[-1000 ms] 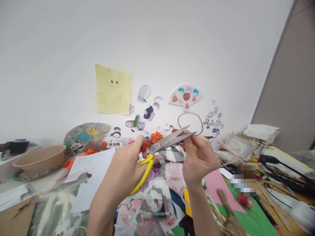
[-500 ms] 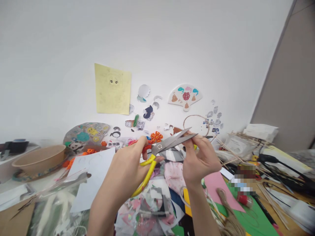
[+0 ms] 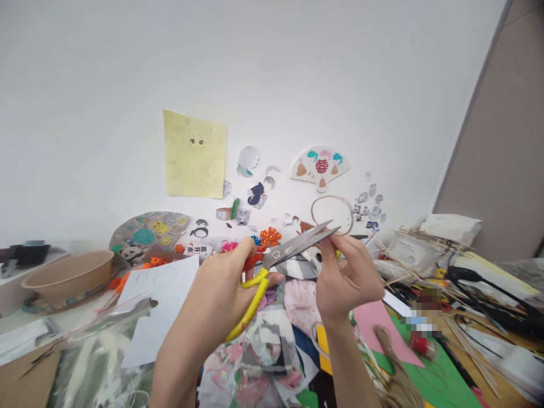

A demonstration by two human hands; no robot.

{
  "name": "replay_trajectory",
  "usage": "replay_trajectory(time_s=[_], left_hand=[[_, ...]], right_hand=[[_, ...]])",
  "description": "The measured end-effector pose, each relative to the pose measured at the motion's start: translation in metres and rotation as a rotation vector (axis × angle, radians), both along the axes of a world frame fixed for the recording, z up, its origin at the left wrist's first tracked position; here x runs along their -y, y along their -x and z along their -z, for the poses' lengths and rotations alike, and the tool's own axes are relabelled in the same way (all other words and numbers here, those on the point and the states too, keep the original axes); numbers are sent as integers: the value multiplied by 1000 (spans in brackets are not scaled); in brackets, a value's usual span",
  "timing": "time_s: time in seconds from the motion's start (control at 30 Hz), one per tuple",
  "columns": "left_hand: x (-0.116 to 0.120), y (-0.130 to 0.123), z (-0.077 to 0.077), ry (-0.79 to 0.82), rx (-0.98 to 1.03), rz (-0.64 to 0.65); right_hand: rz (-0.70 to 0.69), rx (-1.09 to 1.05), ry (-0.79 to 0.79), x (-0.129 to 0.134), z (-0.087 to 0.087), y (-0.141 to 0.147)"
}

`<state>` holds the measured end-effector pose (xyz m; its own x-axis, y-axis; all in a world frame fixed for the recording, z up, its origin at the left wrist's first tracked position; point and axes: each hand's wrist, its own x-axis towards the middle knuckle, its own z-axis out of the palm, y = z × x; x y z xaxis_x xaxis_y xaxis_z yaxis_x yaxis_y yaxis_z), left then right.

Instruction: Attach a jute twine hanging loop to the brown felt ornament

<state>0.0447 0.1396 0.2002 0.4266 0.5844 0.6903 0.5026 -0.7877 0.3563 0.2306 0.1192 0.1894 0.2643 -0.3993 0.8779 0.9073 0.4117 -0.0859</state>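
Note:
My left hand (image 3: 227, 289) is closed round the yellow and red handles of a pair of scissors (image 3: 293, 247). The blades point right and stand slightly apart, their tips at the fingertips of my right hand (image 3: 346, 275). That hand pinches a thin brown cord (image 3: 332, 198), which rises from the fingers in a round loop in front of the white wall. Whether the cord lies between the blades cannot be made out. Below both hands lies a heap of paper and plastic scraps (image 3: 255, 362).
A fan-shaped plaque (image 3: 319, 164) and a yellow drawing sheet (image 3: 194, 156) hang on the wall. At left stands a tan bowl (image 3: 68, 277) near a white paper sheet (image 3: 155, 311). To the right are green paper (image 3: 440, 362), a twine bundle (image 3: 395, 368) and a red spool (image 3: 423, 345).
The cord loop has shifted a little left and changed its tilt. The scissor blades have closed slightly. Both hands stay almost in the same place.

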Motion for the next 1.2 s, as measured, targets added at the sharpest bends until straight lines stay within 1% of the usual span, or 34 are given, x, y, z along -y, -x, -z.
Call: replay_trajectory(time_s=[0.17,0.33,0.5,0.73,0.87,0.93,0.97,1.07,1.13,1.2], left_hand=[[0,1,0,18,-6,34],[0,2,1,10,-6,23],[3,1,-3,5,-28,6],[2,2,-2,14,-16,3],[0,1,-1,6,55,18],[-2,0,-2,14,146,9],[-3,-1,-2,27,210,2],[-7,-3,-1,84,379,-27],[-11,-5,0,103,428,-41],[-13,-7,2,120,402,-38]], right_hand=[[-10,29,-21,1,1,0],[6,39,-32,0,1,-2],[31,99,-70,-2,-1,-4],[8,75,-10,-1,1,-3],[-24,27,42,1,1,0],[-106,-14,95,2,0,1],[-177,-42,131,2,0,2],[-458,-131,254,2,1,4],[-603,-161,324,2,2,5],[-671,-169,366,1,2,6]])
